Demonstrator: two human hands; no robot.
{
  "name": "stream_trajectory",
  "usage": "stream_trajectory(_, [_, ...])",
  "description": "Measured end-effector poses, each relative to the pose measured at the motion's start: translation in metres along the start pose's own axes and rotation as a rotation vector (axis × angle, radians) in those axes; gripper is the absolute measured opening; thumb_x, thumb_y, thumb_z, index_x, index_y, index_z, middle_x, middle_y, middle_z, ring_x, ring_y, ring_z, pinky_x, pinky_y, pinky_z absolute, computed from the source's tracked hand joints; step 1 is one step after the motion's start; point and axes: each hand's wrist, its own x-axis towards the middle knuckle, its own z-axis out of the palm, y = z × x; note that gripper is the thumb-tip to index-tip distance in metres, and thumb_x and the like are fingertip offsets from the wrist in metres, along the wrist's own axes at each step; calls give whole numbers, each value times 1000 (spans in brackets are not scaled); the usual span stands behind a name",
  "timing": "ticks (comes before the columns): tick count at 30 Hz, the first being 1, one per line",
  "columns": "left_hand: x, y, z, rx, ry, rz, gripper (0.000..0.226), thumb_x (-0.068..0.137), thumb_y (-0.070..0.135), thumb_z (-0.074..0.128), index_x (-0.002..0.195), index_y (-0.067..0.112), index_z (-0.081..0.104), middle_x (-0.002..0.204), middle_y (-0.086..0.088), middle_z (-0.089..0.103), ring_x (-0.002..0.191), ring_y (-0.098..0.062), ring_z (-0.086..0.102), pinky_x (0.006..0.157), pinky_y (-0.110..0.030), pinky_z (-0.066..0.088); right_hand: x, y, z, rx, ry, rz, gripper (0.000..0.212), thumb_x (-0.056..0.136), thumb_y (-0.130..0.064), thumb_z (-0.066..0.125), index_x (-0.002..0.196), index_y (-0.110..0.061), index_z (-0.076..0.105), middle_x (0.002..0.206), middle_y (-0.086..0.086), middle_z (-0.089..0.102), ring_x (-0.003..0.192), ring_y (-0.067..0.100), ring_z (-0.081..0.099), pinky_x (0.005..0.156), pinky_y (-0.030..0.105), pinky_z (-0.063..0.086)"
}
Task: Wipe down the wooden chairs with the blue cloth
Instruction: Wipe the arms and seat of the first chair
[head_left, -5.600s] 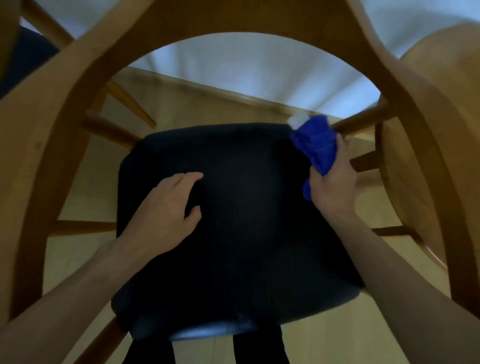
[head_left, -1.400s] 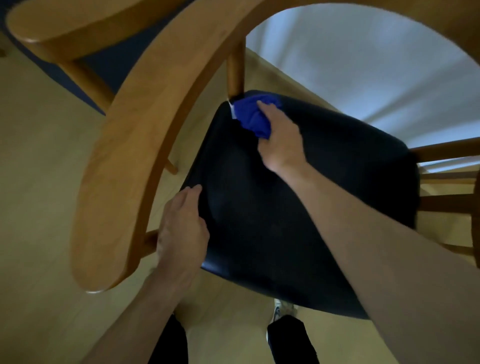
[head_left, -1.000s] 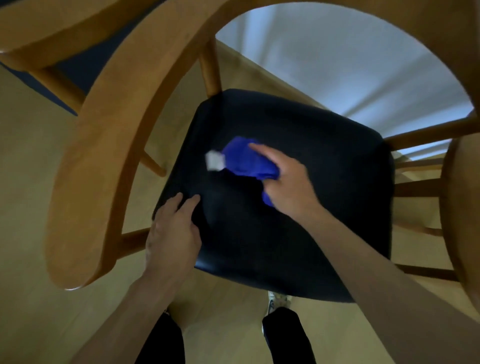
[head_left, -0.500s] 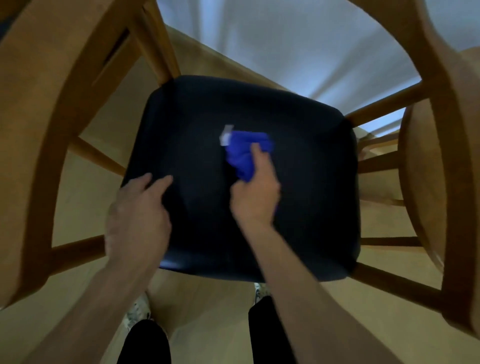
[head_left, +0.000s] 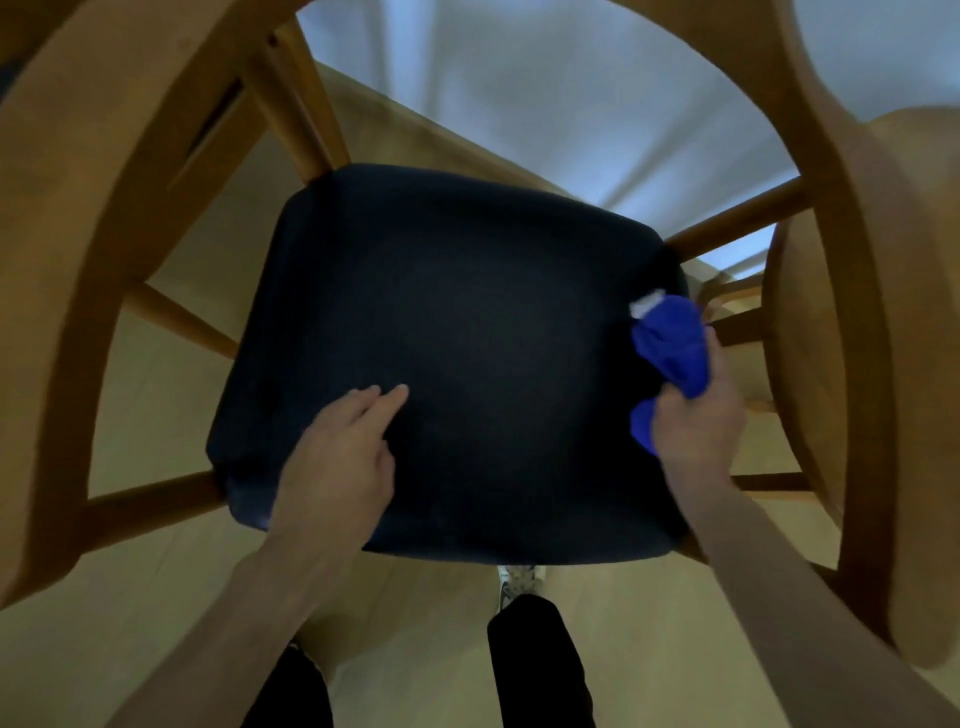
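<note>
The right hand (head_left: 696, 415) is squeezing the blue cloth (head_left: 672, 345) at the seat (head_left: 467, 338)'s right edge; the flat left hand (head_left: 340, 457) is steadying it. It should be rubbing slowly along the rim.

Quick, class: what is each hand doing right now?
Left hand: open, resting flat on the black seat.
Right hand: gripping the blue cloth.

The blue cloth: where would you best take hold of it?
Grip the blue cloth round its bunched middle, coming from the near right edge of the black seat, as the right hand does; it leaves a wad free beyond the fingers for wiping.
</note>
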Motion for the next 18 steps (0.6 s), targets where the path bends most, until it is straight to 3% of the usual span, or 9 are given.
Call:
stream_trajectory(3, [1, 12, 11, -16, -34, 92, 55, 95, 12, 53, 146, 27, 41, 147, 3, 44, 138, -14, 33, 112, -32, 33, 13, 24, -19, -79, 65, 95, 38, 90, 0, 56, 123, -18, 56, 105, 3, 60, 102, 18, 59, 107, 46, 41])
stream_trajectory(7, [0, 3, 9, -2, -23, 68, 55, 94, 12, 54, 145, 25, 42, 146, 2, 45, 138, -15, 35, 111, -33, 33, -10, -7, 38, -63, 45, 46, 60, 87, 3, 57, 141, -22, 47, 128, 3, 56, 120, 19, 55, 112, 40, 37])
stream_trajectory(10, [-3, -20, -1, 33, -28, -46, 58, 91, 8, 57, 146, 18, 41, 147, -4, 43, 137, -20, 36, 113, -37, 32, -74, -56, 120, 51, -231, -280, 72, 79, 14, 56, 146, -11, 46, 149, 14, 47, 139, 28, 42, 118, 43, 30])
stream_trajectory(12, [-8, -38, -9, 71, -54, -136, 59, 87, 1, 55, 144, 8, 41, 147, -13, 42, 135, -26, 37, 112, -41, 32, -119, -79, 158, 5, -462, -479, 75, 77, 11, 59, 147, -12, 45, 155, 13, 37, 146, 28, 30, 121, 44, 22])
stream_trajectory(16, [-34, -50, -16, 88, -96, -216, 59, 92, 1, 48, 149, 6, 31, 154, -14, 31, 142, -27, 28, 116, -36, 23, -102, -82, 136, 20, -761, -601, 75, 77, 13, 57, 147, -11, 44, 154, 8, 40, 145, 19, 35, 120, 32, 25])
stream_trajectory(18, [-49, -49, -13, 21, -81, -194, 58, 94, 3, 49, 148, 9, 32, 154, -11, 31, 142, -24, 28, 117, -34, 23, -72, -85, 114, -40, -778, -671, 78, 74, 16, 55, 148, -8, 42, 152, 8, 43, 141, 17, 40, 119, 20, 23])
